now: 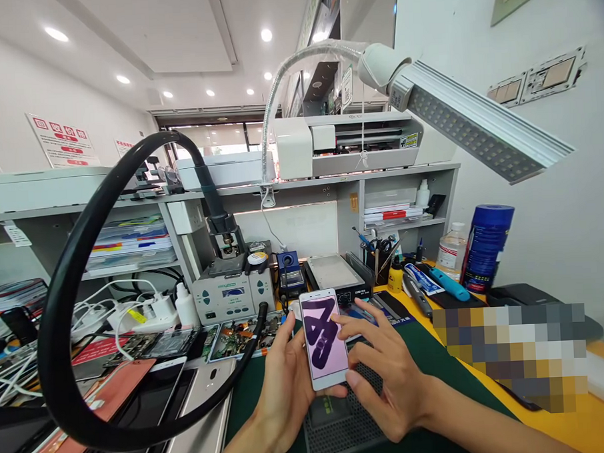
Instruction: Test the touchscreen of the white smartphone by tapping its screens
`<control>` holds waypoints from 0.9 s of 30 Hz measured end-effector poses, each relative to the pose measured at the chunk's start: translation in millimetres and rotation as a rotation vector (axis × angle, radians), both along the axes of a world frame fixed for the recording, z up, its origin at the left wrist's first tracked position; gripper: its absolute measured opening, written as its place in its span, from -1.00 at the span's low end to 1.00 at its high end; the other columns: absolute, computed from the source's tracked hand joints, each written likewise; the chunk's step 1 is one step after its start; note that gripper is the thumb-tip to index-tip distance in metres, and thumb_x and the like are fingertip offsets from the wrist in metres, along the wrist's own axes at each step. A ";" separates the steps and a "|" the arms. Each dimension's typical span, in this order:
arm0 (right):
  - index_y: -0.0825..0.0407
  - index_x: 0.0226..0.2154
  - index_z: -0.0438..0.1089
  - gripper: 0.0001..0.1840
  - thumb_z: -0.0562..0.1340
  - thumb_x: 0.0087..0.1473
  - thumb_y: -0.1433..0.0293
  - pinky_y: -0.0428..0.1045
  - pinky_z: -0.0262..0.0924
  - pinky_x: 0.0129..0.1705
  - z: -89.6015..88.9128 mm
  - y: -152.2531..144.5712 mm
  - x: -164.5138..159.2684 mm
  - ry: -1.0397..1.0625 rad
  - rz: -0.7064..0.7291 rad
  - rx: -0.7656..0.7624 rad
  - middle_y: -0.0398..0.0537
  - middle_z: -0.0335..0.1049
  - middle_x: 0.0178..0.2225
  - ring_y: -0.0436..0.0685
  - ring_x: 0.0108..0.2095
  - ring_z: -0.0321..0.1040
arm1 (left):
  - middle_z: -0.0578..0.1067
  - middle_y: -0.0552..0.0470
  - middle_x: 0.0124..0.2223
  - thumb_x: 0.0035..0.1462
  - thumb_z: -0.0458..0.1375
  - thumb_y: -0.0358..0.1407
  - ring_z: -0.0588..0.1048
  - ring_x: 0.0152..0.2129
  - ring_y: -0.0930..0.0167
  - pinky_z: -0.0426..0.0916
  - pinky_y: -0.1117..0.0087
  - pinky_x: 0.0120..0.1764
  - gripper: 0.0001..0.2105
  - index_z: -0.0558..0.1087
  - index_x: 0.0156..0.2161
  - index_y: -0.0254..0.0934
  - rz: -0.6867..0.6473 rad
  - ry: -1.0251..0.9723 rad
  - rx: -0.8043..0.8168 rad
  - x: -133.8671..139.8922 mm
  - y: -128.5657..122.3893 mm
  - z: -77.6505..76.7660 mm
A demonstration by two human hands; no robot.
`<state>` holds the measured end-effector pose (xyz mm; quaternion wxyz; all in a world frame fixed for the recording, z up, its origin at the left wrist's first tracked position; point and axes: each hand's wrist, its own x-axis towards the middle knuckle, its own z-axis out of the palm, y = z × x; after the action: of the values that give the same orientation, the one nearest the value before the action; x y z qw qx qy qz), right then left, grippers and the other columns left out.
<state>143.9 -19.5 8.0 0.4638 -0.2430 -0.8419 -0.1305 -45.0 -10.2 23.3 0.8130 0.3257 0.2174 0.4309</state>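
Note:
A white smartphone point(324, 339) is held upright above the bench, its lit screen pink with thick dark purple strokes. My left hand point(287, 371) wraps around the phone from the left and behind, thumb along its side edge. My right hand point(383, 370) is at the phone's right side, fingers apart and bent, the index fingertip over the screen. Whether that fingertip touches the glass I cannot tell. Below both hands lies a dark perforated pad point(336, 432) on the green mat point(439, 387).
A thick black hose point(54, 284) loops at the left from the grey rework station point(232, 296). Phones and circuit boards point(237, 339) lie left of the mat. A lamp point(478, 125) hangs at upper right. A blue can point(488, 245) and a bottle point(452, 252) stand on the right.

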 end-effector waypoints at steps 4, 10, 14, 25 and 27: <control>0.03 -0.37 0.30 -0.90 0.16 -0.03 0.48 0.42 -0.11 0.31 -1.0 1.6 -0.6 0.008 0.003 -0.014 0.06 0.38 -0.19 0.31 0.08 0.39 | 0.52 -0.18 -0.01 0.27 0.03 0.11 0.53 -0.20 0.21 0.46 0.28 -0.28 -0.37 0.27 0.29 -0.24 -0.002 -0.001 0.001 1.2 -0.3 0.9; 0.04 -0.38 0.30 -0.91 0.16 -0.03 0.49 0.41 -0.09 0.31 0.2 0.7 -0.7 0.003 0.002 -0.003 0.05 0.38 -0.20 0.31 0.07 0.40 | 0.54 -0.18 -0.06 0.26 0.03 0.12 0.54 -0.23 0.21 0.46 0.28 -0.31 -0.35 0.25 0.30 -0.24 -0.003 0.003 -0.013 1.1 1.0 0.2; 0.04 -0.38 0.30 -0.91 0.16 -0.03 0.49 0.40 -0.09 0.31 1.0 0.4 0.0 -0.004 -0.001 -0.006 0.04 0.38 -0.23 0.31 0.07 0.40 | 0.55 -0.18 -0.07 0.25 0.05 0.11 0.55 -0.24 0.21 0.46 0.29 -0.33 -0.36 0.26 0.29 -0.22 0.006 0.006 -0.031 -0.2 1.8 -0.5; 0.03 -0.42 0.25 -0.94 0.15 -0.06 0.49 0.42 -0.04 0.28 -2.1 -0.3 -1.9 0.030 0.073 0.024 -0.04 0.38 -0.35 0.25 -0.07 0.48 | 0.55 -0.21 -0.06 0.25 0.05 0.11 0.55 -0.26 0.19 0.47 0.26 -0.33 -0.40 0.31 0.24 -0.25 0.010 -0.025 -0.057 -3.5 4.6 3.3; 0.03 -0.43 0.26 -0.94 0.14 -0.06 0.49 0.39 0.01 0.26 -1.8 -1.8 -3.1 0.013 0.091 0.030 -0.09 0.34 -0.43 0.20 -0.15 0.51 | 0.55 -0.22 -0.07 0.24 0.05 0.12 0.55 -0.27 0.19 0.47 0.25 -0.33 -0.39 0.32 0.23 -0.26 0.019 -0.034 -0.068 -6.0 6.7 4.0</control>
<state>140.8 -21.3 6.2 0.4783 -0.1983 -0.8470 -0.1202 -51.0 -3.5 27.3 0.8230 0.2886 0.2213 0.4364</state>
